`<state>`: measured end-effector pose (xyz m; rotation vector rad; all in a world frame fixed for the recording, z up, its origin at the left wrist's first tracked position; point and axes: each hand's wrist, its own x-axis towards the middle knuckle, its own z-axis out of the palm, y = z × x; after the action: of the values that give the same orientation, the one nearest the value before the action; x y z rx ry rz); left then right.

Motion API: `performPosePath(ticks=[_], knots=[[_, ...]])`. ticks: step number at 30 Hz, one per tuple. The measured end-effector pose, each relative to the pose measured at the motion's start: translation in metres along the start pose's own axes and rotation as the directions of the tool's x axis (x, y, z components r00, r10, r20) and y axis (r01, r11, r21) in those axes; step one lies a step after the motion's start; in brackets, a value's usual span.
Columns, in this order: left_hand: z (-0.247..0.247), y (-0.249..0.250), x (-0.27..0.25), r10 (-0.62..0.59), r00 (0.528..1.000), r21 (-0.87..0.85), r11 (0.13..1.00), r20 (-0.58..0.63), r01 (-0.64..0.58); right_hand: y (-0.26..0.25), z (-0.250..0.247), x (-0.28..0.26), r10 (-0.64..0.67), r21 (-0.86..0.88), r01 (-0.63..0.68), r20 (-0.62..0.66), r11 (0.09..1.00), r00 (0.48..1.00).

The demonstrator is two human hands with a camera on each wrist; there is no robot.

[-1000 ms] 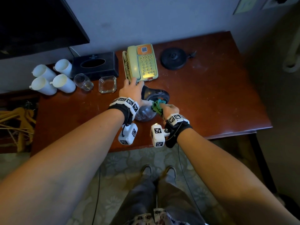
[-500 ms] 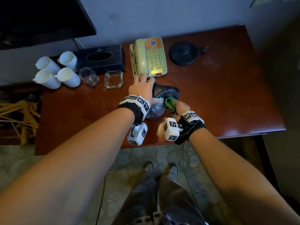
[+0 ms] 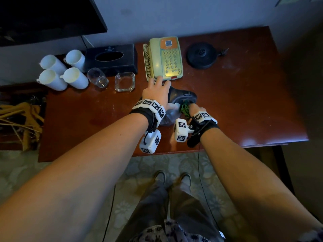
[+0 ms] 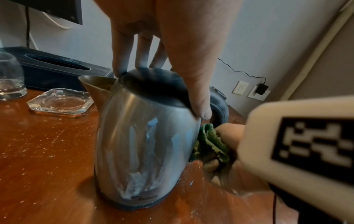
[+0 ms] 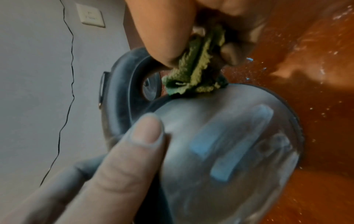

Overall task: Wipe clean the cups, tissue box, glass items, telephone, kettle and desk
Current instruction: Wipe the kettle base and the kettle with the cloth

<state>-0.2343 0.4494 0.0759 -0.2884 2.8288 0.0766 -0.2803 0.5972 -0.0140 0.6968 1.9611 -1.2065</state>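
Note:
A steel kettle [image 3: 183,97] [image 4: 145,144] [image 5: 229,144] with a black lid and handle stands upright on the red-brown desk [image 3: 236,102], just in front of the telephone. My left hand [image 3: 157,93] [image 4: 172,45] lies over the lid. Its fingers reach the far rim and its thumb [image 5: 134,144] clamps the near side. My right hand [image 3: 194,109] [image 5: 172,30] pinches a bunched green cloth [image 3: 185,109] [image 4: 210,142] [image 5: 197,75]. The cloth is pressed on the kettle's wall below the handle. Pale smears streak the steel.
Along the back stand a cream telephone [image 3: 164,58], the kettle's black base [image 3: 201,55], a dark tissue box [image 3: 111,57], several white cups [image 3: 63,70], a glass tumbler [image 3: 97,77] and a glass ashtray [image 3: 125,82]. Wooden hangers [image 3: 17,119] lie at the left. White specks dust the desk.
Both hands have stayed on the kettle. The right hand with the cloth has shifted a little along the kettle's side by the handle. The head view has drifted.

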Motion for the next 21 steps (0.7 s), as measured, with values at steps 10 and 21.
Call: performPosePath(ticks=[10,21], knots=[[0.003,0.0,0.001,-0.023,1.0,0.019,1.0,-0.004,0.023,0.064,0.021,0.015,-0.093,-0.534,0.251,0.306,0.808,0.948],[-0.004,0.002,-0.001,-0.019,1.0,0.004,1.0,0.012,0.019,0.035,-0.02,-0.013,-0.145,0.104,0.134,0.107,0.985,0.984]])
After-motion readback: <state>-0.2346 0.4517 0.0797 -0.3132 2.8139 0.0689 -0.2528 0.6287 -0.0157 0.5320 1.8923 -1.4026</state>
